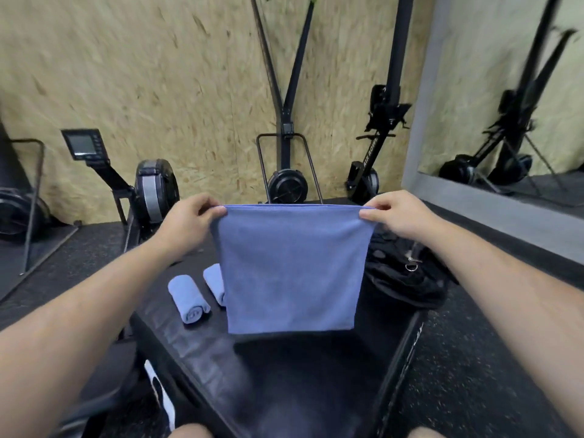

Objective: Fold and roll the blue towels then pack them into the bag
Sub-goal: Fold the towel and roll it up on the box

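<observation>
- Toward the left edge of the black bench (303,380) lie two finished rolls. The nearer roll (189,300) is in full view; the farther roll (214,283) is just beside it and partly hidden by the hanging cloth.
- The left hand (186,221) pinches the upper left corner of the blue towel (292,267) between thumb and curled fingers.
- The towel hangs spread out from its taut top edge, in the air over the middle of the bench. Its lower hem looks clear of the surface, though I cannot be sure.
- The right hand (398,213) pinches the upper right corner in the same way.
- The black bag (407,276) slumps at the right edge of the bench, partly behind the towel. Whether its mouth is open cannot be told.
- Step in hand, as I judge it: this towel is at the start of its fold, with two rolls done and waiting outside the bag.
- The next move calls for matching the corners evenly, or laying the cloth flat on the bare near part of the bench. Then comes a narrow fold and a tight roll, kept clear of the two rolls.
</observation>
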